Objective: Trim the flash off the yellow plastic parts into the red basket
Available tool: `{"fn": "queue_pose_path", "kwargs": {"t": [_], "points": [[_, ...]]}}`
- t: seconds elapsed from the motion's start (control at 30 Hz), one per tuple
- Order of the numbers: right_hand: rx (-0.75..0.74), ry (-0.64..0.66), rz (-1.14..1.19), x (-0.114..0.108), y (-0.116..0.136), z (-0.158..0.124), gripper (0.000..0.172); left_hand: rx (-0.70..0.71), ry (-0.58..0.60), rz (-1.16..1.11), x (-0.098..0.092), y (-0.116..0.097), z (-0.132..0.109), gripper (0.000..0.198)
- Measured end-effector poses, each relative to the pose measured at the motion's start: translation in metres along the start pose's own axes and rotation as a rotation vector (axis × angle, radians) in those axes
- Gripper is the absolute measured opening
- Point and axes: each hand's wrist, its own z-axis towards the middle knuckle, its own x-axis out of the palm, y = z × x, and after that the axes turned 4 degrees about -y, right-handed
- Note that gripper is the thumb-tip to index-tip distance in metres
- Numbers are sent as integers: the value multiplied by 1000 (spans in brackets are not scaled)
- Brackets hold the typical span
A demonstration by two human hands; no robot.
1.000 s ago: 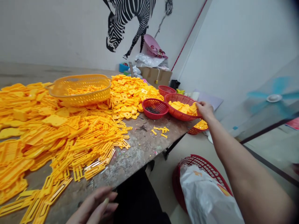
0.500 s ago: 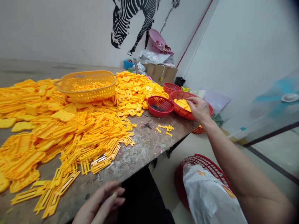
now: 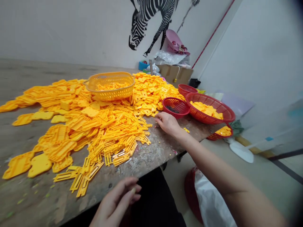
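My right hand is low over the table, its fingers closed near the small dark red basket of dark pins. Anything between those fingertips is hidden. Small yellow pieces lie beside its wrist. My left hand is at the front table edge above my lap, thumb pressed to curled fingers; I cannot make out anything in it. Left of my right hand spreads a heap of slim yellow plastic frames, with flat yellow plates farther left. A large red basket holds yellow parts at the right.
A yellow basket of small yellow pieces rests on the heap. Another red basket stands behind. Below the table edge are a red basket with a white bag. A cardboard box stands at the back.
My right hand has left the large red basket and moved left and down to the table surface. The view has turned left; my left hand keeps its curled pose.
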Motion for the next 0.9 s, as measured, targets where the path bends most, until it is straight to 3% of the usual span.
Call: {"fn": "queue_pose_path", "kwargs": {"t": [0.17, 0.4, 0.57, 0.67, 0.8, 0.9], "points": [[-18, 11, 12, 12, 17, 9, 18, 8, 6, -38, 0, 2, 0, 39], [-144, 47, 107, 13, 54, -7, 21, 60, -25, -52, 2, -2, -2, 34], [-149, 32, 56, 19, 58, -5, 21, 168, -38, 66, -16, -17, -10, 34], [-119, 21, 8, 23, 56, 0, 22, 325, -202, 264, -39, -32, -8, 34], [-127, -8, 67, 20, 65, -3, 20, 752, -541, 865, -73, -58, 10, 28], [-173, -20, 179, 12, 79, -17, 20, 887, -634, 1135, -93, -79, 32, 27]]}}
